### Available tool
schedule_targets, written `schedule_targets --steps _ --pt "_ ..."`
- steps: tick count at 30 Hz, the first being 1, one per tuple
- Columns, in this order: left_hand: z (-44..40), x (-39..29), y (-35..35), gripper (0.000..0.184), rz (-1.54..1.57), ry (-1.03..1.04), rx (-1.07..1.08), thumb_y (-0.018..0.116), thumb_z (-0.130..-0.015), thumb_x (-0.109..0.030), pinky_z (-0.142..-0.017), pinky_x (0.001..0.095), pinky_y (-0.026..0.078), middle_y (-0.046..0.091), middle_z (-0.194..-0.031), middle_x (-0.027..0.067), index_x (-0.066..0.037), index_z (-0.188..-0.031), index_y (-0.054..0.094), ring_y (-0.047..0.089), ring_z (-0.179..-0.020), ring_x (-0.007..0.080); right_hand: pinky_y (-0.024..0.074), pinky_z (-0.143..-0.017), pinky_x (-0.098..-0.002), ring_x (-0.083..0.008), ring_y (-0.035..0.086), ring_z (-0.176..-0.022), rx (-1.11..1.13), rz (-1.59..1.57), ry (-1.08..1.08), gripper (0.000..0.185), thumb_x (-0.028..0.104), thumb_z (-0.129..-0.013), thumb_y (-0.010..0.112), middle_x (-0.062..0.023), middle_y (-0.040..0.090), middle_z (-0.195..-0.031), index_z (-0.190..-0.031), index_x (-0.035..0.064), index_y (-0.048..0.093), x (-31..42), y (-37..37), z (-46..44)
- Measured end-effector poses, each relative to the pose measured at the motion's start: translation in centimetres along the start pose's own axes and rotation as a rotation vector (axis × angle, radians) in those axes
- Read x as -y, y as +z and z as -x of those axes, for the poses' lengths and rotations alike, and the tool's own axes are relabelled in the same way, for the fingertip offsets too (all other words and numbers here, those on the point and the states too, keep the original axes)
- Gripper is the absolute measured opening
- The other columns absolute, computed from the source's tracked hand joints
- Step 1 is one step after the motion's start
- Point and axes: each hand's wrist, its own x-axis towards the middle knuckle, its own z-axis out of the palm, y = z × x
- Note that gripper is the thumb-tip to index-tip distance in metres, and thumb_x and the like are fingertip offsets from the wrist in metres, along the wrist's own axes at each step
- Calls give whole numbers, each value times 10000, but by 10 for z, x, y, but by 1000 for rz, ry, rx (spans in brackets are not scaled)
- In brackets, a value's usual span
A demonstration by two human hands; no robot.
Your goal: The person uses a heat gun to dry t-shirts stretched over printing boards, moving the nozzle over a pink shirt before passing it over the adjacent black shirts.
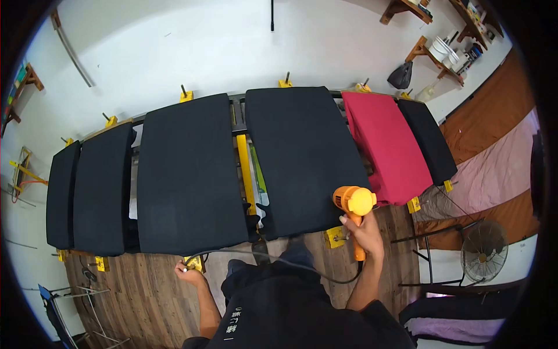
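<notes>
My right hand (367, 235) is wrapped around the handle of an orange and yellow heat gun (352, 200), held over the near right corner of a board covered in black fabric (296, 157). From the base of its handle a dark power cord (290, 263) loops across in front of my body. My left hand (189, 273) is closed on the cord's other side, below the near edge of another black-covered board (189, 174). Just right of the heat gun lies a board with red fabric (386, 148). The heat gun's nozzle end is partly hidden.
More black-covered boards stand at the left (103, 189) and far right (427, 142). Yellow clamp blocks (336, 237) stick out along the row's edges. A fan (484, 250) stands at the right, near hanging brown and pink cloth (482, 145). Shelves (436, 58) hang on the wall.
</notes>
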Motion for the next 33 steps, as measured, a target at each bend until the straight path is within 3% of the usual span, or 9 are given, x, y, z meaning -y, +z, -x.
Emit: schedule_targets --steps 6,10,13,16,20,24,27,31,33 --pt "-1 1 1 274 -22 -42 0 430 -1024 -172 -889 378 476 606 -982 115 36 -911 569 569 -919 224 533 -780 -316 -160 632 -919 119 -23 184 491 115 -883 769 -81 637 -1053 -1284 -2 510 9 -4 -7" --pt "0 -9 1 301 -21 -106 9 443 -1029 -192 -884 374 484 624 -973 121 49 -967 612 587 -911 229 515 -916 -361 -221 640 -1021 131 107 6 528 120 -885 765 -108 649 -1086 -1319 -12 495 1 -3 -14" --pt "-4 1 -2 305 -33 -93 3 446 -1028 -196 -881 371 486 630 -978 121 50 -964 615 591 -911 230 513 -921 -362 -223 641 -1025 129 -32 107 542 126 -885 763 -108 650 -1090 -1332 -9 487 -2 -4 -21" --pt "-2 -2 -5 305 -114 -74 9 449 -1026 -200 -883 371 487 633 -977 118 48 -972 618 597 -914 235 541 -792 -314 -173 652 -952 -31 243 -213 518 134 -882 768 -86 657 -1081 -1310 -5 512 -11 6 -29" --pt "-6 9 -5 311 -73 -70 7 449 -1032 -213 -885 373 491 640 -992 119 44 -994 621 603 -927 231 536 -860 -345 -221 663 -997 193 18 122 543 147 -876 771 -123 660 -1101 -1314 -12 494 13 -4 -35" --pt "-2 2 -4 314 -34 -112 -21 449 -1037 -215 -890 371 492 642 -989 118 46 -998 617 603 -926 227 557 -720 -305 -159 664 -885 -27 221 -349 506 135 -876 772 -84 663 -1043 -1284 -12 513 -7 11 -52" --pt "-5 4 -7 316 -75 -98 4 453 -1041 -218 -901 366 491 647 -1007 116 51 -998 613 604 -944 225 562 -752 -344 -238 688 -897 244 21 92 652 145 -876 765 -157 666 -1073 -1389 -53 415 19 -5 -50" --pt "-4 -2 -7 316 -83 -125 2 459 -1046 -218 -910 357 489 656 -1035 109 54 -1032 618 607 -956 215 560 -691 -314 -186 678 -840 72 173 -123 642 118 -891 747 -132 663 -1018 -1409 -48 406 13 8 -55" --pt "-3 -9 -6 311 -112 -101 15 465 -1052 -216 -911 347 489 659 -1047 103 53 -1052 622 608 -960 204 564 -669 -330 -217 687 -847 174 140 -74 686 134 -889 751 -164 660 -1038 -1428 -53 370 15 5 -59"
